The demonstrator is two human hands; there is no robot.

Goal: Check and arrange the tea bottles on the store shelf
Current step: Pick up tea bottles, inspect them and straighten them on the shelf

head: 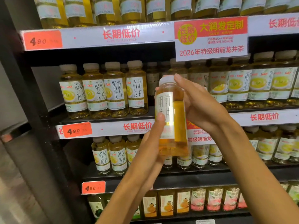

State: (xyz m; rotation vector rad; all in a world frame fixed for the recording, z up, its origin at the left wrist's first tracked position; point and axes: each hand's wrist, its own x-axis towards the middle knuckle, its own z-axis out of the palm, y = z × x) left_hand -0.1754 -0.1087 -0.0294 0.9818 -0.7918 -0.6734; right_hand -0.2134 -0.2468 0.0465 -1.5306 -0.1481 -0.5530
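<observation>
Forearms: both of mine are reaching up from the bottom edge toward the tea bottle (171, 117), meeting around it.
Left hand (151, 147): I am cradling the lower half of the tea bottle from its left, my thumb pressing on the white label and my fingers curling behind it.
Right hand (199, 107): I am laying it flat against the right side of the tea bottle, fingers straight, fingertips reaching up beside the white cap.
Tea bottle: I am holding it upright in front of the shelf (106, 120), off the boards, its amber liquid showing right of the label.
Gap: directly behind the tea bottle the front row is breaking, with darker bottles further back.
Row left of the tea bottle: 4 matching bottles (103, 91) are standing upright, labels facing out.
Row right of the tea bottle: more matching bottles (258, 81) are lining up side by side.
Price tag (77, 129): it is showing 4.80, below and left of the tea bottle.
Red and white sign (211, 38): it is hanging above the tea bottle.
</observation>
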